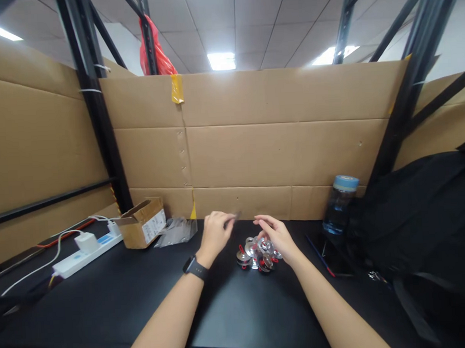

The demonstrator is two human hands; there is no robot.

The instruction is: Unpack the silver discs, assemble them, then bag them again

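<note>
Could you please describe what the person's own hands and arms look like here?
The left hand and right hand are both ungloved, and no sleeves show. On the left wrist is a dark watch with a squarish case and wide band; the right wrist shows nothing worn.

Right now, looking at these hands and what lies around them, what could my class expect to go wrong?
The right hand is right by the heaped shiny discs, so a brush might scatter some. The left hand seems to pinch a small blurred thing, which could slip. The bottle stands beside the black bag; shifting the bag might knock it over.
</note>
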